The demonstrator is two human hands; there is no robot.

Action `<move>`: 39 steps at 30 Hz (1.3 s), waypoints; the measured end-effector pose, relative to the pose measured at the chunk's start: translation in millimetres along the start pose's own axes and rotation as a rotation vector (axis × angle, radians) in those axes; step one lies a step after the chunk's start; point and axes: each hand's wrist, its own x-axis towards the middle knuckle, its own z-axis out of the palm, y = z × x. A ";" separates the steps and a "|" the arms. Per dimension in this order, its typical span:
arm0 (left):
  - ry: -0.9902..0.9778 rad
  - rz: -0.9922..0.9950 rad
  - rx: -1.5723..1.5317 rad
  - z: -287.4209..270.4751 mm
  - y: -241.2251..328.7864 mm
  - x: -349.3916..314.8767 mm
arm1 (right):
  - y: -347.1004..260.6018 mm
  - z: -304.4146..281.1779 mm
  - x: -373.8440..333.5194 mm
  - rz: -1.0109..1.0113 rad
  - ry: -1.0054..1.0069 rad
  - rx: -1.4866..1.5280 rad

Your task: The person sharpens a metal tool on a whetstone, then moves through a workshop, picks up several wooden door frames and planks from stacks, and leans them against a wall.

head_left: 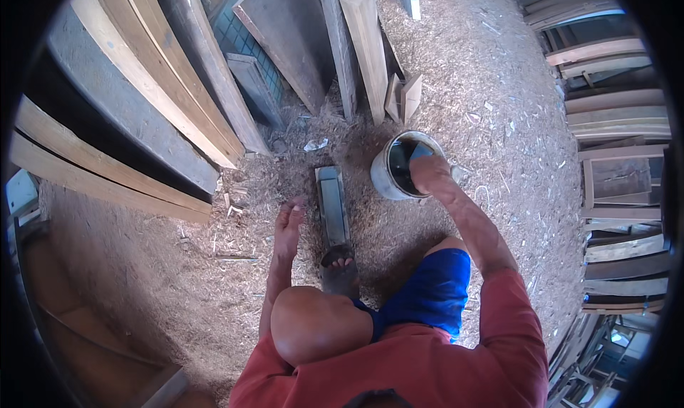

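My right hand (429, 174) reaches over the rim of a whitish bucket (385, 178), closed on a flat grey-blue piece (422, 150). Dark liquid seems to fill the bucket, and the lower end of the piece is hidden there. My left hand (288, 228) is raised with loosely bent fingers, their tips a little blurred, and nothing shows in it. Just right of that hand, a long grey block like a sharpening stone (332, 203) lies on the ground. My foot (338, 260) is against its near end.
Wooden boards (153, 73) lean in a row at the far left, and a thick post (367, 48) stands behind the bucket. Two small wood pieces (409, 100) stand beside the post. Shavings cover the ground (491, 152). Stacked planks (616, 116) line the right side.
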 end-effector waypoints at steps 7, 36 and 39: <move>-0.202 0.860 0.978 90.9 82.9 5.3 | 42.8 0.7 -64.4 0.124 0.243 0.398; -0.387 1.015 1.365 174.9 128.0 64.1 | -8.2 96.3 -114.3 -0.358 0.171 1.341; -0.269 0.949 1.596 104.1 82.2 61.7 | -69.3 112.2 -61.4 -0.607 0.383 1.080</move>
